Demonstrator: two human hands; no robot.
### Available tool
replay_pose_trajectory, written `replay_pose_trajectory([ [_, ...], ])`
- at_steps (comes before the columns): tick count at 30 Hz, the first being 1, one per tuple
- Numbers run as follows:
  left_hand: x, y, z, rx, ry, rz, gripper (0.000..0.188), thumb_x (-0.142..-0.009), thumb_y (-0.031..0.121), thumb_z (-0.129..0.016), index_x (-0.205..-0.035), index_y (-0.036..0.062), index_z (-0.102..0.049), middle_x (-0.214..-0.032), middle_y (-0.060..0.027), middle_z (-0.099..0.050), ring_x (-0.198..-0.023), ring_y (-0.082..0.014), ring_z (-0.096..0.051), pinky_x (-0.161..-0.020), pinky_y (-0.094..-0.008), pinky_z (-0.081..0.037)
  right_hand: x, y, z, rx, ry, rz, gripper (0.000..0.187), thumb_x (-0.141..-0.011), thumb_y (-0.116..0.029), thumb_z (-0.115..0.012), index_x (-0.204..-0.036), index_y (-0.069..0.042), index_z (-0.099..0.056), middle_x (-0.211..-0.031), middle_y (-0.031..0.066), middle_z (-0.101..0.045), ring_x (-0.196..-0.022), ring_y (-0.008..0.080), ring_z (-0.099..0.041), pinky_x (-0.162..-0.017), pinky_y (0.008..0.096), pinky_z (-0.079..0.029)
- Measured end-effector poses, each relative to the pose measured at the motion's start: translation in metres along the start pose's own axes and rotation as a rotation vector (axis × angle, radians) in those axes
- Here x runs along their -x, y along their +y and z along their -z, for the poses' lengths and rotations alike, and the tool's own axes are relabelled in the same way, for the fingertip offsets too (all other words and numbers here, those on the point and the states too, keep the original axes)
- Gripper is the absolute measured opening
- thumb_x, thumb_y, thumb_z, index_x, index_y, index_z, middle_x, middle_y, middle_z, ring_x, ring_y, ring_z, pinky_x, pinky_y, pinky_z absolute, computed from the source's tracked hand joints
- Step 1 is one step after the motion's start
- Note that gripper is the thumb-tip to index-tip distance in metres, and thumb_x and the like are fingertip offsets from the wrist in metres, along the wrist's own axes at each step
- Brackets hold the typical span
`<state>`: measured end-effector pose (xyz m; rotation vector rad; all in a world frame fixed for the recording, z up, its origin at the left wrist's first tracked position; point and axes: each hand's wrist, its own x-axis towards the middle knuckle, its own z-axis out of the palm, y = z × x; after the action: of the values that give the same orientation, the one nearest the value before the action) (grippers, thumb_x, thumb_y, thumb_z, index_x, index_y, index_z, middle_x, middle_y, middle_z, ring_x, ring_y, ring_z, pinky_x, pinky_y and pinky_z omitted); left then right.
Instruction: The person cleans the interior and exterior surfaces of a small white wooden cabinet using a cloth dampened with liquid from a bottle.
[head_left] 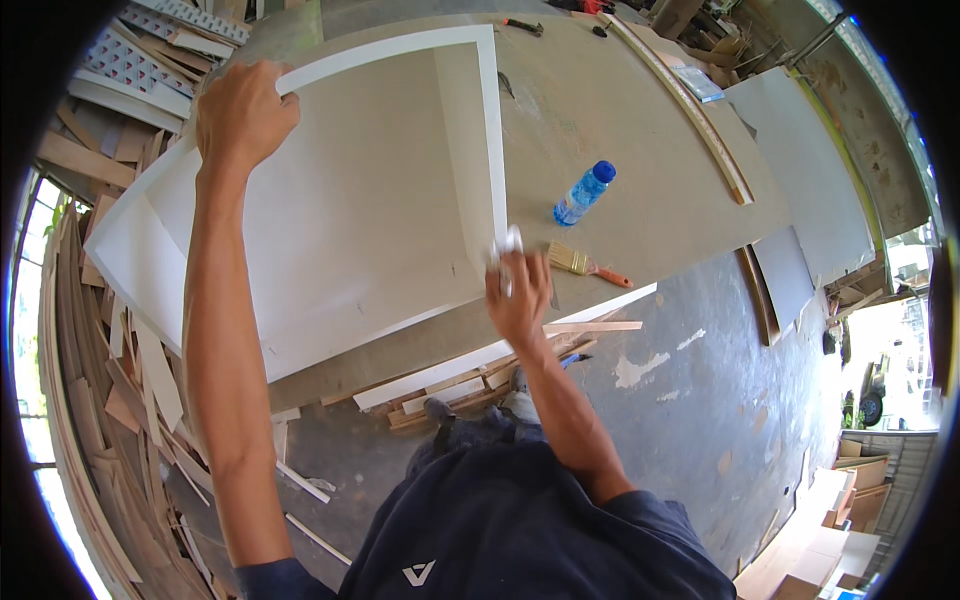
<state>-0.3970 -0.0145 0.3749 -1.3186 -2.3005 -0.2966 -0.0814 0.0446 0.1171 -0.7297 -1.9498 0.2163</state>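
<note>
An open white box [493, 130] lies on the desk [560, 110], its interior facing upward. The left hand [243, 115] closes its grip over the far rim; the right hand [520, 290], blurred, curls its grip around a small white object [514, 240], indistinct, at the near right corner. A blue bottle [582, 197] and paintbrush [590, 265] occupy the right.

No words can be clearly read. A small, white, angular emblem [418, 573] is printed on the dark blue shirt [540, 510]; tiny marks are repeated across white boards [138, 62].
</note>
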Motion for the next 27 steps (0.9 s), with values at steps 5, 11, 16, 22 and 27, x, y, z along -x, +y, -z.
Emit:
replay_pose_trajectory([
  [5, 0.007, 0.004, 0.009, -0.011, -0.022, 0.015, 0.033, -0.082, 0.017, -0.069, -0.114, 0.0141, -0.079, -0.088, -0.0177, -0.075, -0.08, -0.0369, -0.074, -0.076, -0.045, -0.059, 0.077, 0.017, 0.008, -0.032, -0.084, -0.057, 0.034, -0.076, 0.004, -0.07, -0.108, -0.002, -0.062, -0.097, 0.0177, -0.062, -0.085, 0.0382, -0.058, -0.075, 0.0479, -0.049],
  [11, 0.014, 0.009, 0.009, -0.046, -0.007, -0.011, 0.035, -0.082, 0.016, -0.068, -0.116, 0.0147, -0.078, -0.087, -0.0173, -0.075, -0.081, -0.0368, -0.074, -0.076, -0.0455, -0.059, -0.085, -0.018, 0.004, -0.029, 0.061, 0.08, 0.026, -0.077, 0.001, -0.069, -0.102, -0.004, -0.062, -0.093, 0.017, -0.061, -0.087, 0.0387, -0.059, -0.074, 0.0479, -0.047],
  [16, 0.011, 0.001, 0.007, -0.07, 0.034, -0.047, 0.037, -0.084, 0.02, -0.067, -0.12, 0.0152, -0.076, -0.087, -0.0168, -0.075, -0.082, -0.0374, -0.073, -0.077, -0.0459, -0.059, -0.201, -0.047, -0.002, -0.053, 0.174, 0.193, 0.021, -0.08, -0.004, -0.072, -0.099, -0.002, -0.065, -0.09, 0.0165, -0.063, -0.083, 0.0376, -0.059, -0.074, 0.049, -0.048],
  [22, 0.016, 0.004, 0.01, -0.063, -0.019, -0.013, 0.04, -0.085, 0.02, -0.067, -0.123, 0.0163, -0.075, -0.09, -0.017, -0.076, -0.087, -0.0378, -0.073, -0.079, -0.0467, -0.059, -0.084, -0.024, 0.003, -0.046, 0.062, 0.083, 0.032, -0.075, 0.003, -0.069, -0.105, -0.002, -0.061, -0.095, 0.0161, -0.06, -0.082, 0.0365, -0.054, -0.075, 0.0478, -0.047],
  [27, 0.015, 0.007, 0.013, -0.084, -0.012, -0.02, 0.039, -0.084, 0.021, -0.067, -0.123, 0.017, -0.075, -0.094, -0.018, -0.076, -0.092, -0.0376, -0.073, -0.081, -0.0463, -0.059, 0.061, 0.013, -0.001, 0.014, 0.041, -0.004, 0.03, -0.074, 0.002, -0.07, -0.103, -0.001, -0.061, -0.095, 0.0173, -0.06, -0.082, 0.0368, -0.055, -0.075, 0.0475, -0.048],
])
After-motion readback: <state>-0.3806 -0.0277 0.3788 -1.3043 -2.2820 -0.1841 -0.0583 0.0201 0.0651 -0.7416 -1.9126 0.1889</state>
